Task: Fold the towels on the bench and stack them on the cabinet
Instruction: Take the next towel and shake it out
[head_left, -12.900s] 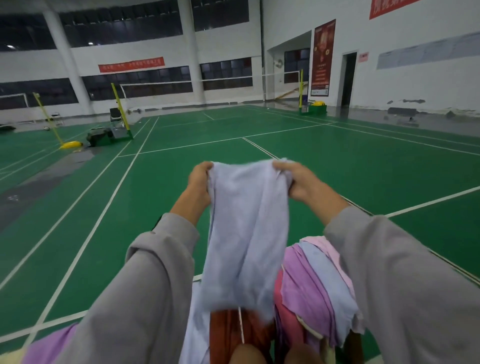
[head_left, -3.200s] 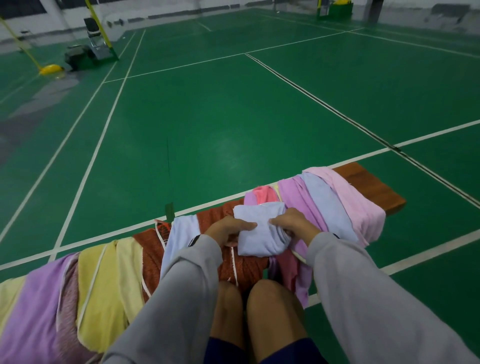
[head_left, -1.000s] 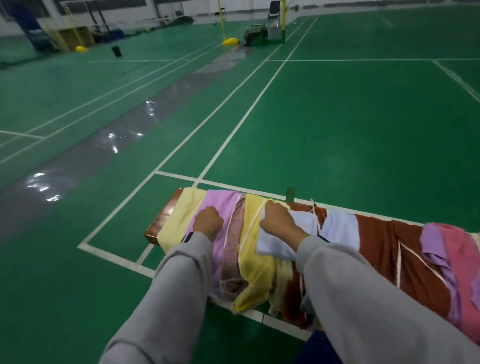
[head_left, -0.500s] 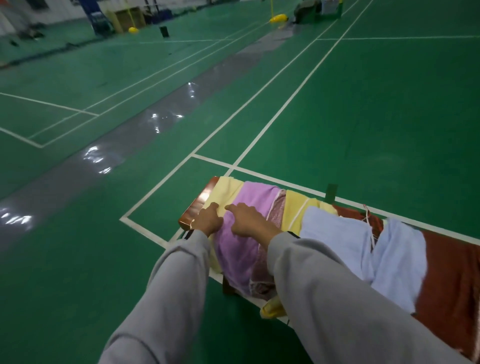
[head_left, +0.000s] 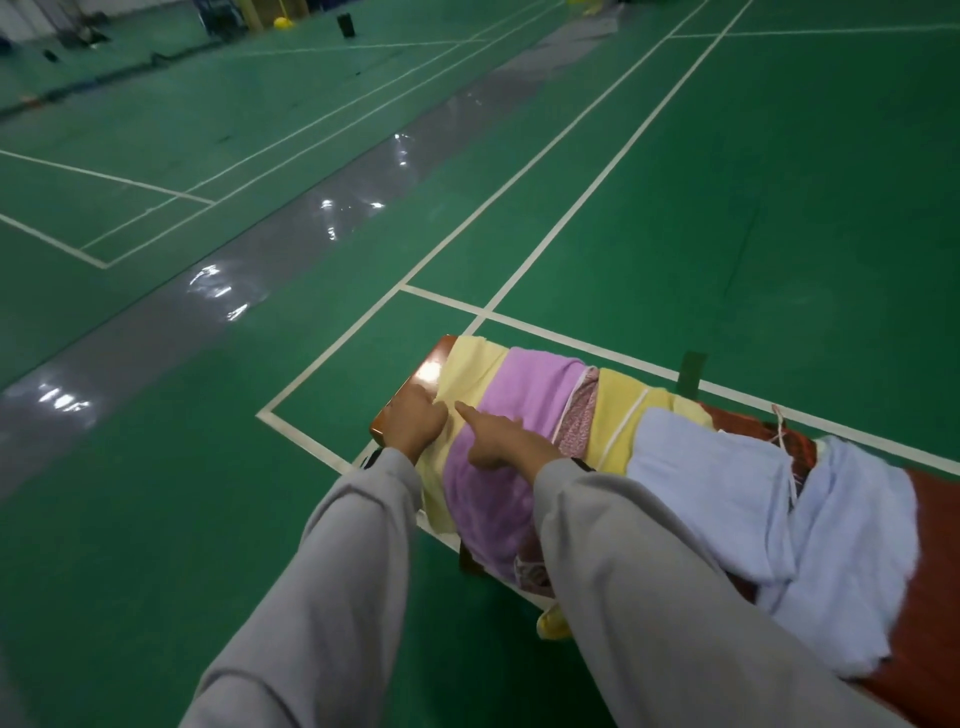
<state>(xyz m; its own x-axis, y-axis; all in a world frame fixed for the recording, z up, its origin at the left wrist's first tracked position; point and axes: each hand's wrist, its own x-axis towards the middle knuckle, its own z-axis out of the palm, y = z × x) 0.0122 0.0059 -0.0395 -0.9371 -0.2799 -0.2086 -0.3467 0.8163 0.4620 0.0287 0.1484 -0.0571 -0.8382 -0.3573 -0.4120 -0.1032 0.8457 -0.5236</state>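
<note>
pale yellow towel (head_left: 470, 366) lies draped across the bench (head_left: 410, 387) at its left end and hangs over the near edge; left hand (head_left: 413, 423) is at its left border with fingers curled in, seems to pinch the cloth, not fully clear; right hand (head_left: 498, 441) rests on the purple towel (head_left: 524, 395) just beside it, index finger straight out toward the seam between the two, other fingers tucked, holding nothing; folded light blue towel (head_left: 709, 483) lies further right on top of the draped ones, no hand on it; cabinet not in view. Risks, my read: purple edge looks to overlap the yellow, so a pull on the yellow could drag purple and the patterned towel (head_left: 579, 423) next to it off the near edge onto the court floor (head_left: 208, 519); a one-corner pinch may lift the towel twisted, giving a bad first fold; the folded blue one sits on uneven cloth, so tugging the row could shift or open it, and it is not on the cabinet yet. Versus earlier: a second ago the right hand was on the blue towel, now it is off it and over at the left end; half a second ago the right fingers lay flatter on purple, now only the index points; left hand stays at the bench end; view has swung further left
</note>
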